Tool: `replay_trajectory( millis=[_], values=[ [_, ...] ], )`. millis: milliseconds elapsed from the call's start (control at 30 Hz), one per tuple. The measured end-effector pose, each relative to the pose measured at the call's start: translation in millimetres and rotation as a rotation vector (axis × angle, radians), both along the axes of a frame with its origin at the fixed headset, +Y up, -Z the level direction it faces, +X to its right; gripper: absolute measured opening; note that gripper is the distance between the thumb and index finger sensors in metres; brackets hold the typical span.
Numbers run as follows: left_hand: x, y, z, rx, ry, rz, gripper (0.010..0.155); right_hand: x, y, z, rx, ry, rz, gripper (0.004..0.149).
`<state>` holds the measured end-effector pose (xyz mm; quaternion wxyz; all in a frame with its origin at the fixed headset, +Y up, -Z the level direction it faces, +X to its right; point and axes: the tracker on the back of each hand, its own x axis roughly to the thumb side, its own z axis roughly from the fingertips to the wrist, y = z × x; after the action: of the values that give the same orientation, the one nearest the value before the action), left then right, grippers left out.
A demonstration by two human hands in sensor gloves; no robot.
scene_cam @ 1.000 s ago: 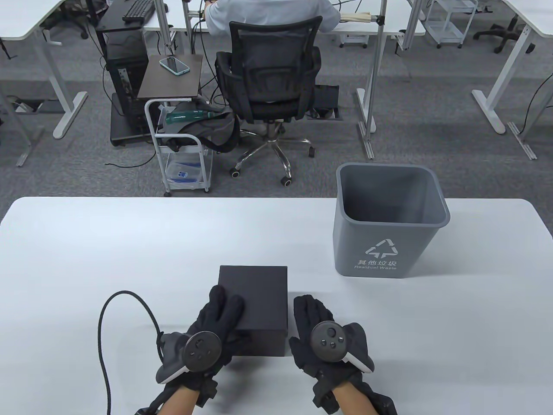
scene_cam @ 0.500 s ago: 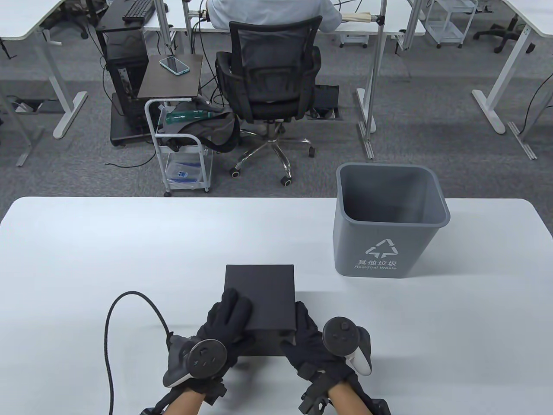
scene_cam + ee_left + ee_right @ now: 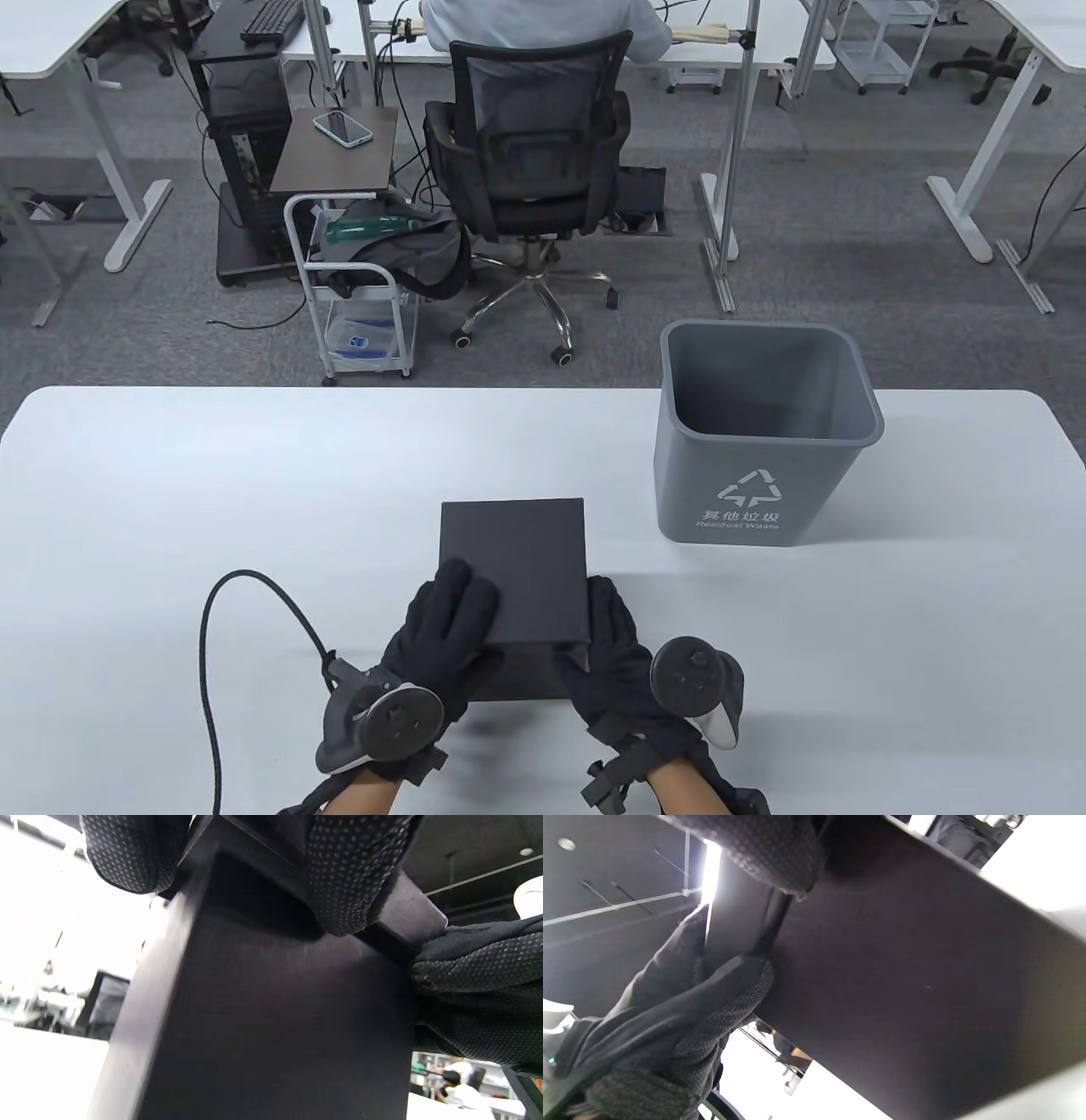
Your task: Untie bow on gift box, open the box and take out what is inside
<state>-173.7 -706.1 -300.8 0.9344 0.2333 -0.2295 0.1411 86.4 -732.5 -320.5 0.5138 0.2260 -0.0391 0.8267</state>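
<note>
Gift box (image 3: 514, 570), matte black, sits on the white surface (image 3: 254, 475) near its front edge, between the person's two gloved hands. From the table view, its lid looks raised and pushed slightly away from the person, with a strip of the darker base showing under its near edge. The left hand (image 3: 441, 632) lies over the lid's near-left corner, fingers (image 3: 450, 594) curled onto the top. The right hand (image 3: 612, 658) clasps the lid's near-right corner from the side. A grey waste bin (image 3: 764, 433) stands well apart to the right, and a black cable (image 3: 254, 594) loops off the left wrist. Beyond the surface a person sits in an office chair (image 3: 530, 144).

Left wrist view, taken from low down, shows what the overhead camera cannot: dotted glove fingers (image 3: 343, 878) hooked over the lid's rim, gripping it, with the box wall (image 3: 275, 1018) filling the picture.

Right wrist view shows the right hand's fingers (image 3: 780, 844) pressed on the lid's edge, and the left hand's (image 3: 683, 1018) against the box beside a narrow seam between lid and base.
</note>
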Motion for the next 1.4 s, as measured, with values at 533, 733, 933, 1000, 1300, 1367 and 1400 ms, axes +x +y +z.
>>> replay_trajectory(
  millis=[533, 733, 933, 1000, 1300, 1367, 1400],
  values=[
    [-113, 12, 3, -0.083, 0.353, 0.540, 0.075, -9, -10, -9, 0.027, -0.084, 0.116, 0.070],
    [-134, -33, -28, -0.323, 0.469, 0.651, 0.069, -5, -11, -8, -0.003, -0.073, 0.089, 0.073],
    [-143, -63, -42, -0.560, 0.566, 0.614, 0.065, -3, -11, -8, -0.010, -0.068, 0.080, 0.072],
    [-144, -70, -45, -0.608, 0.601, 0.589, 0.063, -3, -11, -8, -0.010, -0.070, 0.083, 0.072],
    [-130, -89, -59, -0.721, 0.647, 0.368, 0.055, 3, -8, -3, -0.021, -0.101, 0.096, 0.070],
    [-127, -90, -60, -0.746, 0.652, 0.275, 0.053, 6, -8, -2, -0.041, -0.106, 0.075, 0.069],
    [-124, -89, -61, -0.737, 0.651, 0.243, 0.052, 8, -8, -2, -0.051, -0.107, 0.057, 0.069]
  ],
)
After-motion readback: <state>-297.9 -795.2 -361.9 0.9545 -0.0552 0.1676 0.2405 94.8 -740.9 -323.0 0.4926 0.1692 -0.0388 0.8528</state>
